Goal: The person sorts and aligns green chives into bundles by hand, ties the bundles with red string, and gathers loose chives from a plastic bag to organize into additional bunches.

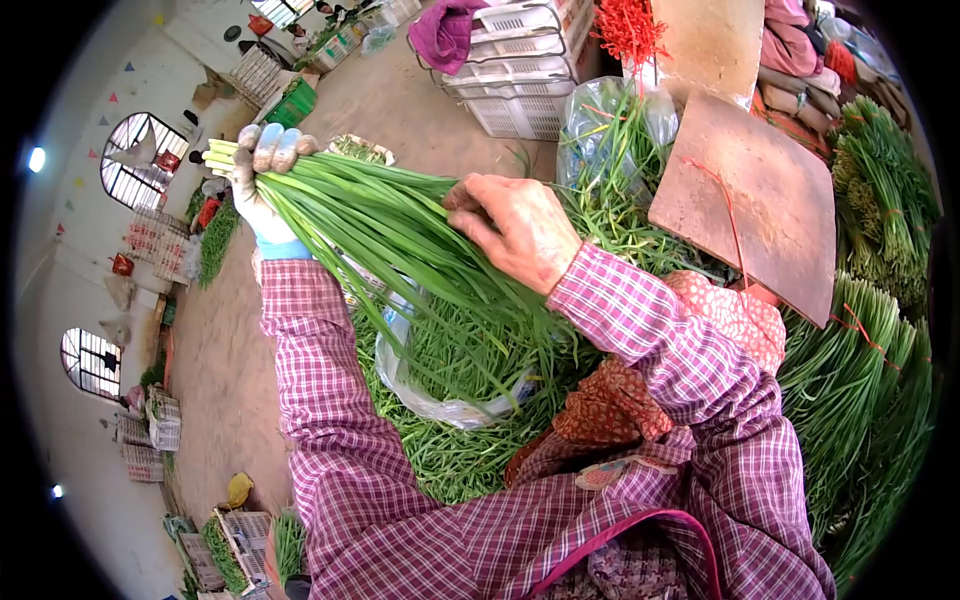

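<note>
A bunch of garlic chives (370, 205) stretches across the middle of the view, pale stem ends to the left and long green leaves drooping to the right. My left hand (265, 170), in a soiled whitish glove with a blue cuff, is closed around the bunch near its stem ends. The bare right hand (520, 230) has its fingers curled in a pinch at the upper side of the leaves. Beneath the bunch, a clear plastic bag (465, 410) holds loose green leaves, and more loose leaves (455, 470) lie around it.
A brown board (750, 190) with a red tie lies to my right. Tied chive bundles (850, 400) are piled beyond it. Stacked white crates (515, 105), a leaf-filled clear bag (590, 125) and red ties (632, 35) stand ahead. Distant people and crates line the wall.
</note>
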Action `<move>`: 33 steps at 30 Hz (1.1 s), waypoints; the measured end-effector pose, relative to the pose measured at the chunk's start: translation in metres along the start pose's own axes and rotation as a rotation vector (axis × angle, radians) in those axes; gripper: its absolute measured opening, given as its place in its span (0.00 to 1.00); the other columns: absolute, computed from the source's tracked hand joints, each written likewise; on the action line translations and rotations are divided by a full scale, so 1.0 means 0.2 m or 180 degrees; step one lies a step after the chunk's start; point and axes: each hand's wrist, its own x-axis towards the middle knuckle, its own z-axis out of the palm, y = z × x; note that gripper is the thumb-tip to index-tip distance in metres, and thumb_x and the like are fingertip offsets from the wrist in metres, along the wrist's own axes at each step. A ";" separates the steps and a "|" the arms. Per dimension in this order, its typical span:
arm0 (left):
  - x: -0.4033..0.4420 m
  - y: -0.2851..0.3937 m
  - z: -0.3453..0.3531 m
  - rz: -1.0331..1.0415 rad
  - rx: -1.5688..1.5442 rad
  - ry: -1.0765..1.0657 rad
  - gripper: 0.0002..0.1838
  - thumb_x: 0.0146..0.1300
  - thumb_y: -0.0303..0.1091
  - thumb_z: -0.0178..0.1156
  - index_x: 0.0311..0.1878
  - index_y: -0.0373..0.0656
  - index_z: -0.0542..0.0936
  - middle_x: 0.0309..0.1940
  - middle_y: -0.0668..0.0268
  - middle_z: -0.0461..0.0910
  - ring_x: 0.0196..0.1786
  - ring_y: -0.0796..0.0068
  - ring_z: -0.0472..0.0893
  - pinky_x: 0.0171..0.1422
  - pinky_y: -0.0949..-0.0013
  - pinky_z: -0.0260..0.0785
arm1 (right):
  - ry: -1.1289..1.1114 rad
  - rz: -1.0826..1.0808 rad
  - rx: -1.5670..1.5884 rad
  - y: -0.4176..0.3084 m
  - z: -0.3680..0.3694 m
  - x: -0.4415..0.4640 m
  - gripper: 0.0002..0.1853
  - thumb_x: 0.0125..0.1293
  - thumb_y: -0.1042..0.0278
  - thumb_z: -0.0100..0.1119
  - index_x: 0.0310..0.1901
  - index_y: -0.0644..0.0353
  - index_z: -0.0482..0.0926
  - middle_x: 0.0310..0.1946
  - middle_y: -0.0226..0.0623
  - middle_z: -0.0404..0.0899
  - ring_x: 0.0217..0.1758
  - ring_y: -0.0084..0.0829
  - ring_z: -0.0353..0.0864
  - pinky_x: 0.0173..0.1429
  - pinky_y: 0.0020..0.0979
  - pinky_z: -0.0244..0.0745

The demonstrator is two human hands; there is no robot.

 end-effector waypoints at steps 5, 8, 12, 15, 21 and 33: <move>-0.01 -0.08 0.03 -0.0131 0.0059 -0.0055 0.06 0.67 0.34 0.58 0.41 0.47 0.71 0.26 0.76 0.65 0.32 0.78 0.67 0.53 0.66 0.63 | -0.0079 0.0205 0.0083 -0.02 0.02 0.04 0.09 0.59 0.65 0.61 0.35 0.61 0.77 0.30 0.45 0.81 0.35 0.48 0.81 0.40 0.44 0.75; -0.02 -0.09 0.03 -0.0129 0.0207 -0.0009 0.06 0.67 0.34 0.57 0.41 0.47 0.71 0.26 0.76 0.65 0.32 0.78 0.67 0.53 0.65 0.63 | -0.0039 0.0065 0.0009 0.01 -0.02 0.03 0.10 0.59 0.64 0.61 0.34 0.62 0.76 0.30 0.46 0.81 0.35 0.49 0.80 0.40 0.45 0.75; -0.04 -0.11 0.04 -0.0319 0.0613 -0.0031 0.06 0.67 0.35 0.57 0.42 0.47 0.71 0.25 0.76 0.66 0.34 0.77 0.69 0.55 0.60 0.66 | -0.0079 -0.0032 -0.0281 0.05 -0.09 0.03 0.10 0.59 0.66 0.61 0.33 0.66 0.77 0.25 0.47 0.79 0.28 0.47 0.80 0.34 0.39 0.73; -0.07 -0.15 0.07 -0.0478 0.0724 -0.0066 0.08 0.66 0.35 0.59 0.41 0.46 0.71 0.25 0.75 0.67 0.37 0.73 0.74 0.58 0.56 0.69 | -0.0365 0.0010 -0.0338 0.03 -0.19 0.02 0.10 0.59 0.67 0.61 0.33 0.67 0.77 0.23 0.45 0.78 0.24 0.41 0.78 0.32 0.36 0.73; -0.09 -0.15 -0.01 -0.1075 0.1767 -0.0294 0.09 0.63 0.33 0.60 0.39 0.45 0.69 0.24 0.70 0.66 0.43 0.59 0.78 0.59 0.52 0.68 | -0.1345 0.1014 0.0757 0.05 -0.46 0.06 0.14 0.63 0.61 0.57 0.37 0.65 0.81 0.25 0.36 0.82 0.25 0.25 0.78 0.33 0.30 0.75; -0.11 -0.20 -0.01 -0.0952 0.1431 0.0317 0.09 0.64 0.34 0.59 0.40 0.45 0.68 0.25 0.71 0.67 0.44 0.62 0.78 0.54 0.56 0.70 | -0.0793 -0.0340 -0.0776 0.12 -0.40 -0.03 0.13 0.63 0.58 0.61 0.37 0.61 0.80 0.30 0.40 0.83 0.31 0.37 0.84 0.37 0.35 0.79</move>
